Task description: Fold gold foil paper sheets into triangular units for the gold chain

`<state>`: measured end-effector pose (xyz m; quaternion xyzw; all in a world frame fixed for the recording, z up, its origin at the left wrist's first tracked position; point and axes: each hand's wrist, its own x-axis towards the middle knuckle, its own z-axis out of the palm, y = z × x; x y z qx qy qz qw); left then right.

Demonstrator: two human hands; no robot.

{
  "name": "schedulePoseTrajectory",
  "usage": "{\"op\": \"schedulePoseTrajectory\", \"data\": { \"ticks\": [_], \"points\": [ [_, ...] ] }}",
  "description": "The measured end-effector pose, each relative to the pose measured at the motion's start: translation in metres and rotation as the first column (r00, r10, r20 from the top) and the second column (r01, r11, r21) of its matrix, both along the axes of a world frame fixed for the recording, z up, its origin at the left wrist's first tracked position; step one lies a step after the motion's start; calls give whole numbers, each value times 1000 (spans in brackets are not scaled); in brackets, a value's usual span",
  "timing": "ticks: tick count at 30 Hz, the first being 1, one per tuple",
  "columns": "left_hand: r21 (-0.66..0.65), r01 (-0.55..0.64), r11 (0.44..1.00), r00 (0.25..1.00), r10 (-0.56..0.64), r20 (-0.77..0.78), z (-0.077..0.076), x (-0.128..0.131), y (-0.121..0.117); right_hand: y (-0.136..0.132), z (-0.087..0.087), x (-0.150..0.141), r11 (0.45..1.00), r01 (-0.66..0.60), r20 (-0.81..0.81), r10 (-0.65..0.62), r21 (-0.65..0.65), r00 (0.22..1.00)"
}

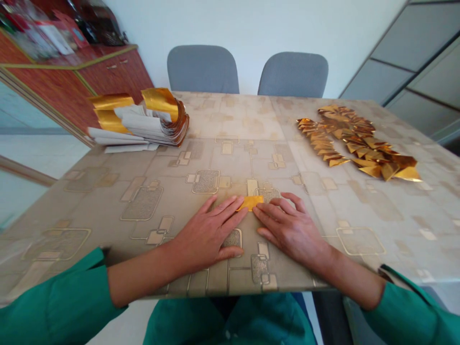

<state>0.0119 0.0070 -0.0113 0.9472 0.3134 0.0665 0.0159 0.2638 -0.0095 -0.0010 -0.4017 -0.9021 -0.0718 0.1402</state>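
A small folded strip of gold foil paper (251, 202) lies flat on the patterned tablecloth in front of me. My left hand (212, 230) rests palm down with its fingers stretched out, the fingertips pressing on the strip's left end. From the other side, my right hand (291, 225) touches the strip's right end with its fingertips, fingers slightly bent and apart. Neither hand grips the paper. Parts of both ends are hidden under the fingers.
A bent stack of gold and white paper sheets (143, 120) sits at the back left. Rows of folded gold paper pieces (359, 139) curve across the right side of the table (244, 158). Two grey chairs (203, 69) stand behind its far edge, near a reddish wooden cabinet (115, 74).
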Motion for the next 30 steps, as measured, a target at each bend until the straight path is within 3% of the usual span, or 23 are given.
{"op": "schedulePoseTrajectory", "data": {
  "ticks": [8, 14, 18, 22, 26, 30],
  "points": [
    [33, 12, 999, 999, -11, -43, 0, -31, 1, -4, -2, 1, 1000, 22, -7, -22, 11, 1000],
    [30, -5, 1000, 997, 7, -72, 2, -36, -2, -9, -3, 3, 998, 47, -18, -46, 37, 999],
    [28, -13, 1000, 999, 14, -39, 3, -32, 0, -12, 0, 11, 996, 83, -43, -82, 33, 996],
    [56, -22, 998, 999, 19, 43, 11, -17, 10, 3, 11, 11, 996, 66, -96, -71, -60, 993],
    [108, -11, 994, 992, -2, 125, 18, -1, 23, 28, 17, -2, 980, 123, -173, -150, -157, 973],
    [105, -26, 994, 974, 1, 227, 14, 5, 32, 39, 11, -16, 966, 164, -116, -189, -201, 975]
  ]
}}
